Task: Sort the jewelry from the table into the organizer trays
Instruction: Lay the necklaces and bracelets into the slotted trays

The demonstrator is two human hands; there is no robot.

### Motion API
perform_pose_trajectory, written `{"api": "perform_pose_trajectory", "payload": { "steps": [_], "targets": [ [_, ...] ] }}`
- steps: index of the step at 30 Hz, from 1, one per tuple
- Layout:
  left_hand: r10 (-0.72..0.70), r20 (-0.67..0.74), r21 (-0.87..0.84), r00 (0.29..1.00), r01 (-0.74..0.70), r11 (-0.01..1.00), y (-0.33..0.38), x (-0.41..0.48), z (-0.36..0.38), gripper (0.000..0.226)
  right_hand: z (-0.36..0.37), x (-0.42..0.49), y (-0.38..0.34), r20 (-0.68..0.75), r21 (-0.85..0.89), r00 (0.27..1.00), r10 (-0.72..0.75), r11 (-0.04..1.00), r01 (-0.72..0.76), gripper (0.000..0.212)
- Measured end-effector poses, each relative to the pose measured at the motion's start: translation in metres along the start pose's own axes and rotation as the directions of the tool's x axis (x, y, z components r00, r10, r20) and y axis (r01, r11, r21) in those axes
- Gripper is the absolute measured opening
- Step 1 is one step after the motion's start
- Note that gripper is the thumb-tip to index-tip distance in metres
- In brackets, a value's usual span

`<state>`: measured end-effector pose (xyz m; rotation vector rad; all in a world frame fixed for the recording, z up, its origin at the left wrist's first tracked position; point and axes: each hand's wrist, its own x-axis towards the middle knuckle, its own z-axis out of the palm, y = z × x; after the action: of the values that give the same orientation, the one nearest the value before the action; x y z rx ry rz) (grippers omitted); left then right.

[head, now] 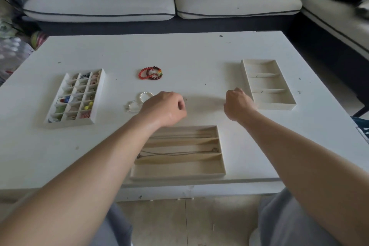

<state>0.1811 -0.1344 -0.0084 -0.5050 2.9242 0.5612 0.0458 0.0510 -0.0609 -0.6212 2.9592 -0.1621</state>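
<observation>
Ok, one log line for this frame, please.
hands: left hand, right hand curled over table, grasp unclear | unsorted: red bead bracelets, pearl bracelet, clear bracelet | necklace tray: two chains

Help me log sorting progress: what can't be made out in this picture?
Head view, whether the left hand or right hand holds anything: curled fingers face away, and any chain between them is too faint.
Pearl bracelet: partly hidden behind the left hand.
Grid tray: its pieces are too small and blurred to name.
Near tray: far left corner covered by the left forearm.
</observation>
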Motion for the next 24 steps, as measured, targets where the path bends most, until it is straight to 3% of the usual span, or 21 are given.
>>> {"api": "perform_pose_trajectory", "payload": {
  "steps": [6,20,24],
  "targets": [
    [0.021,0.026,-0.015,0.999,-0.021,1.0,0.011,0.023,0.011,0.008,0.008,0.006,-0.007,0.013,0.014,0.998,0.055,0.998,-0.055,0.032],
    [0.095,0.093,0.027,0.991,-0.097,0.995,0.015,0.001,0.015,0.011,-0.009,-0.019,-0.019,0.13,-0.193,0.988,-0.082,0.975,0.106,0.029],
    [0.106,0.103,0.032,0.989,-0.11,0.993,0.016,-0.004,0.014,0.011,-0.01,-0.023,-0.016,0.095,-0.203,0.989,-0.116,0.97,0.133,0.027]
  ]
}}
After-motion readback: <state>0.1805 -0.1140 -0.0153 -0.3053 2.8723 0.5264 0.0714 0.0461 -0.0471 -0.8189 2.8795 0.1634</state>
